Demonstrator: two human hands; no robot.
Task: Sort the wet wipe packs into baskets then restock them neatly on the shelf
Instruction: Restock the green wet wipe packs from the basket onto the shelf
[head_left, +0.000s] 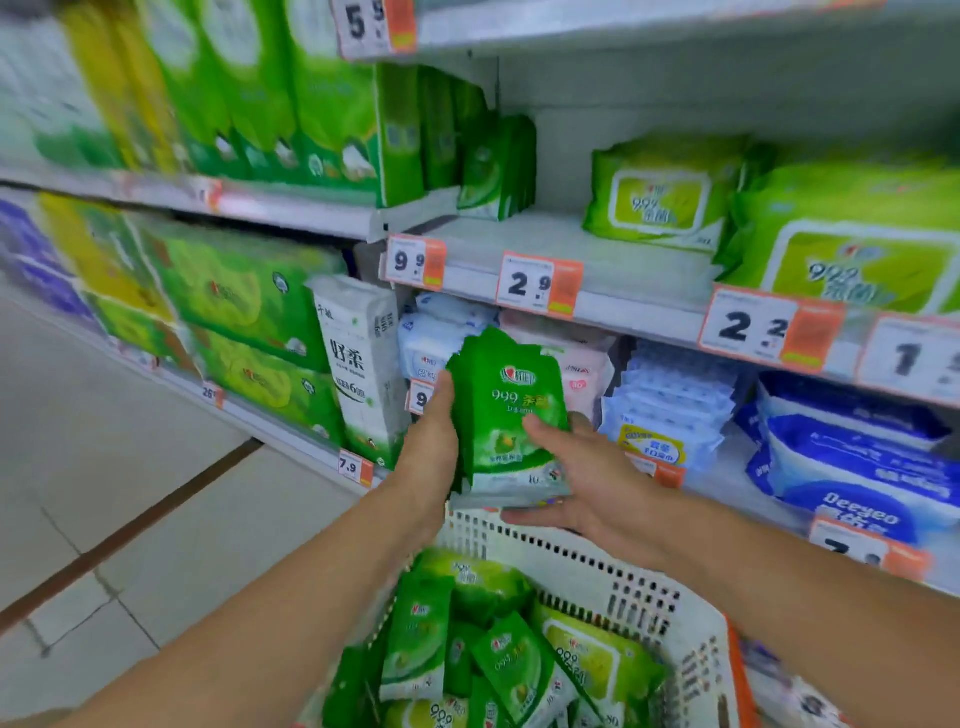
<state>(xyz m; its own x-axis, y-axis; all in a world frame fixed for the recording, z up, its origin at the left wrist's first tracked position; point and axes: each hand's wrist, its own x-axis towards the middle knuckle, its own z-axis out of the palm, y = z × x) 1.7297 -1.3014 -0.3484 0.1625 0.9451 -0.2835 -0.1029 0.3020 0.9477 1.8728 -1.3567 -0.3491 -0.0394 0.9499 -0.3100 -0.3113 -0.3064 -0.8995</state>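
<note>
A stack of small dark-green wet wipe packs (506, 415) is held upright between both hands, above the far rim of a white basket (613, 577). My left hand (431, 457) grips its left side; my right hand (582, 478) supports the front and bottom. The basket holds several more green packs (498, 654), small dark ones and larger lime ones. On the shelf (561, 244) above, a few small dark-green packs (498, 171) stand at the back left, and large lime-green packs (660, 192) lie to the right.
Price tags (537, 283) line the shelf edge. Blue and pink wipe packs (670, 405) fill the lower shelf behind the hands. Green tissue bundles (249, 301) stack to the left. Tiled floor (130, 493) lies at the lower left.
</note>
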